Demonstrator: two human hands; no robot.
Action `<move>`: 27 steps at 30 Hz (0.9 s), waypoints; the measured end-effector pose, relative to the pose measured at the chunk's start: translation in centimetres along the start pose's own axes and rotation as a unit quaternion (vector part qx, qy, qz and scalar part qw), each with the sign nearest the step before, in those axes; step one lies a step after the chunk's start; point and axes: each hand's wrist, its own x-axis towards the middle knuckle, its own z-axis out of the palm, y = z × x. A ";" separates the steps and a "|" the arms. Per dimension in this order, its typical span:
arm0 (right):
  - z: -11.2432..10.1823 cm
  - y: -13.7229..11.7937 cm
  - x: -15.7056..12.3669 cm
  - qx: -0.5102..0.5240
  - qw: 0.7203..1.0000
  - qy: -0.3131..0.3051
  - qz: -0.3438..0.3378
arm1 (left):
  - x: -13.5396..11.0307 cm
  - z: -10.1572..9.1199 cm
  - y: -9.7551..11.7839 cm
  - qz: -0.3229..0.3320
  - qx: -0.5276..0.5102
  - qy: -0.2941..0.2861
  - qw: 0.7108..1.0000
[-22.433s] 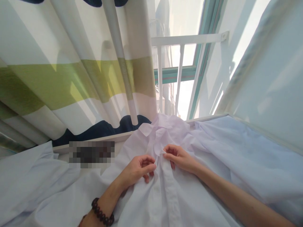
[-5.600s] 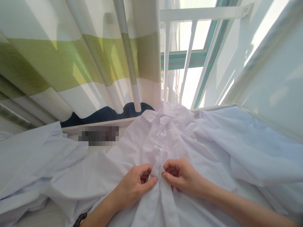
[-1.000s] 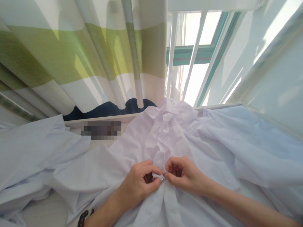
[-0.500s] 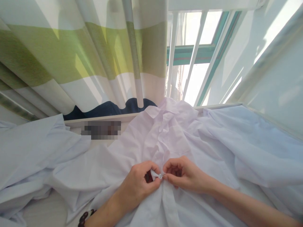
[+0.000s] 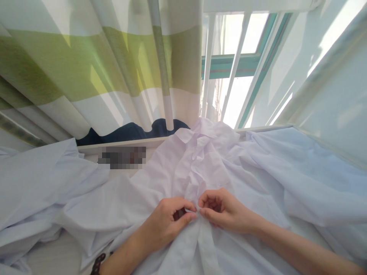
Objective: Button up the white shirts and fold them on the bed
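A white collared shirt (image 5: 160, 172) lies spread with its collar (image 5: 197, 131) pointing away from me and its front placket running down toward me. My left hand (image 5: 169, 219) pinches the placket edge from the left between thumb and forefinger. From the right, my right hand (image 5: 222, 210) pinches the same front edge, its fingertips almost meeting those of the left. The fingers cover the button area, so a button or buttonhole there cannot be made out. Dark beads circle my left wrist.
More white garments lie crumpled at the left (image 5: 43, 183) and the right (image 5: 309, 179). A blurred-out dark item (image 5: 122, 157) rests near the back ledge. Behind hang a green-and-white curtain (image 5: 114, 65) and white window bars (image 5: 236, 65); a pale wall stands right.
The left fingertips have shifted slightly right and up on the placket, and the small shiny spot between the fingers is now covered. The right hand has barely moved.
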 end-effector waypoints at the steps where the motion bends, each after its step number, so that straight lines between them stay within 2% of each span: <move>1: 0.0 -0.1 0.0 0.005 1.000 -0.004 0.005 | 0.0 0.0 0.1 -0.001 0.001 0.000 1.000; 10: -0.5 0.4 0.2 0.052 0.998 -0.016 0.040 | 0.0 0.1 0.2 -0.013 -0.013 0.015 1.000; 19: -0.6 0.5 0.3 0.068 0.996 -0.042 0.037 | 0.1 0.0 0.0 -0.018 -0.038 0.000 0.999; 27: -0.7 0.5 0.3 0.059 0.995 -0.071 0.024 | 0.3 -0.2 0.3 0.010 -0.052 -0.016 0.998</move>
